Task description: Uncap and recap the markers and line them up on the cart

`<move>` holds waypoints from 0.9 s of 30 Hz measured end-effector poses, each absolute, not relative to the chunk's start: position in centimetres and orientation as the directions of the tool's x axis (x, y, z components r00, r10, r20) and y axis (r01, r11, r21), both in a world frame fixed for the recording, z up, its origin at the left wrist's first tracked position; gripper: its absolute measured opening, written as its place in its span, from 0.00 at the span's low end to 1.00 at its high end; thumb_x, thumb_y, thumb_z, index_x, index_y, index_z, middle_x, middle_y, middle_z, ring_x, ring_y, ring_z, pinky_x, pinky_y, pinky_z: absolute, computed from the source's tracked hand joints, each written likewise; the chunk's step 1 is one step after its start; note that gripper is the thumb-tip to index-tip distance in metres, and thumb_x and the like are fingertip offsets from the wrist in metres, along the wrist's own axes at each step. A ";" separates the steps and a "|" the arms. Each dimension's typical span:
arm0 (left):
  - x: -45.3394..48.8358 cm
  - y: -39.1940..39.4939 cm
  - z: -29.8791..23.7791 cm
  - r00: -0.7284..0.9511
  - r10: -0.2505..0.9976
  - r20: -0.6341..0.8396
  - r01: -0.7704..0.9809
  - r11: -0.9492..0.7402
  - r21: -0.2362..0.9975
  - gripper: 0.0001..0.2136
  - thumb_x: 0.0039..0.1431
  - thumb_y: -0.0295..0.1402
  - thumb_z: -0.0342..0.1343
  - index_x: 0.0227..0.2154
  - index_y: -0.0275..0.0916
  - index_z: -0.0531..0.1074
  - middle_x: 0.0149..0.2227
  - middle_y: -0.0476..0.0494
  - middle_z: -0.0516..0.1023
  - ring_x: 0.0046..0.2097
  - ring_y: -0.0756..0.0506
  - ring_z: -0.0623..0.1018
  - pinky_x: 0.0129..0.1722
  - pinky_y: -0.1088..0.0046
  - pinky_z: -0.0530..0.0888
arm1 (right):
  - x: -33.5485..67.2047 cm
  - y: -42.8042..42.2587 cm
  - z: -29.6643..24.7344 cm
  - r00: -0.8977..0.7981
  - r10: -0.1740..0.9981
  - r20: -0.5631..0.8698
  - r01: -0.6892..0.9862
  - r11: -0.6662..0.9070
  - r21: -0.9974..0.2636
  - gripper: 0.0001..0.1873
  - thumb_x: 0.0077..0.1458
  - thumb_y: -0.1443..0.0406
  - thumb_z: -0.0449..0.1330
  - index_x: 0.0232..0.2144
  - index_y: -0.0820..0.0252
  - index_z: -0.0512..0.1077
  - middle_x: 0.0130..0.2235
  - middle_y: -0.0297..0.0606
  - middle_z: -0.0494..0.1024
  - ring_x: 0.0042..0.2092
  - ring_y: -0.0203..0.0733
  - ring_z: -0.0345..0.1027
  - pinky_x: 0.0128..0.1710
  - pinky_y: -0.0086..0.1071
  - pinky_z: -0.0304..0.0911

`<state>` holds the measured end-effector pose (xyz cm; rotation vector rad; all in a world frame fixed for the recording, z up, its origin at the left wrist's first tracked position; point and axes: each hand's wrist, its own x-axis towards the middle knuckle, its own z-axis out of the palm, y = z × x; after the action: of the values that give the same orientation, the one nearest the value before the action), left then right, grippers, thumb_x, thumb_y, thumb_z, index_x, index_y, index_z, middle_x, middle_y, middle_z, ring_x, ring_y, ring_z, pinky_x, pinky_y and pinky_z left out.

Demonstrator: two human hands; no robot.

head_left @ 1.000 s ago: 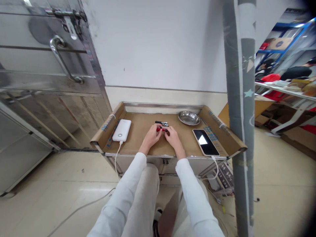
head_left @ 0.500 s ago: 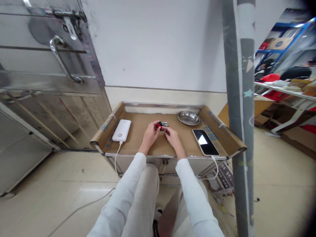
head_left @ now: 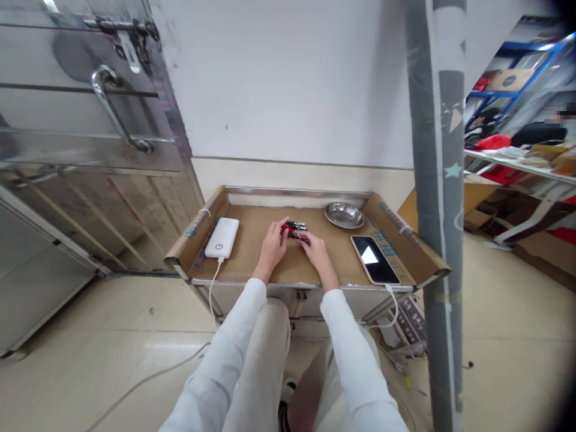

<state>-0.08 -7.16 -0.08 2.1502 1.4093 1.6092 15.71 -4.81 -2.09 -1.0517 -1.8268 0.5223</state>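
A slim red, pen-like thing point(head_left: 292, 232), dark in places, lies crosswise between my hands over the brown cardboard surface point(head_left: 252, 219). My left hand point(head_left: 272, 246) has its thumb and fingers closed at the red left end. At the other end, the fingertips of my right hand point(head_left: 318, 252) pinch the patterned part and cover some of it. Just behind lie several dark pens point(head_left: 297, 224) with silvery ends, side by side and partly hidden by my fingers.
A white power bank point(head_left: 222, 237) with a cable lies left. On the right are a shallow metal bowl point(head_left: 344, 215) and a phone point(head_left: 375, 259) with a cable. Raised cardboard sides point(head_left: 407, 243) edge the surface. A wrapped grey post point(head_left: 438, 210) stands close by on the right.
The fingers of my left hand have shifted slightly on the red pen-like thing, and more of its red end shows. My right hand stays almost in place.
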 end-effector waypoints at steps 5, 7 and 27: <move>-0.1 -7.2 0.0 -0.029 0.703 0.711 0.582 -0.566 0.584 0.16 0.66 0.35 0.41 0.54 0.41 0.61 0.43 0.41 0.69 0.42 0.47 0.72 0.44 0.69 0.70 | 15.7 -4.9 -1.9 -0.174 0.834 0.523 0.462 0.538 -0.705 0.11 0.55 0.64 0.55 0.39 0.58 0.73 0.40 0.41 0.79 0.41 0.43 0.73 0.46 0.38 0.66; -0.1 -7.2 0.1 -0.036 0.702 0.711 0.574 -0.568 0.590 0.15 0.66 0.35 0.41 0.53 0.41 0.61 0.43 0.41 0.70 0.42 0.48 0.72 0.44 0.69 0.70 | 15.7 -5.0 -1.9 -0.173 0.832 0.527 0.463 0.541 -0.702 0.10 0.56 0.64 0.54 0.38 0.58 0.74 0.40 0.41 0.79 0.40 0.43 0.73 0.45 0.37 0.66; -0.2 -7.1 -0.2 -0.077 0.719 0.691 0.533 -0.556 0.638 0.12 0.66 0.36 0.42 0.49 0.40 0.62 0.43 0.40 0.71 0.41 0.48 0.73 0.42 0.70 0.71 | 15.6 -5.2 -1.5 -0.162 0.812 0.561 0.480 0.562 -0.674 0.11 0.56 0.63 0.53 0.36 0.57 0.75 0.39 0.41 0.79 0.39 0.43 0.72 0.44 0.36 0.65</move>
<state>-0.23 -7.10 -0.16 2.0148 1.3868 1.6989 15.63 -5.19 -1.53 -1.0618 -1.8120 0.4224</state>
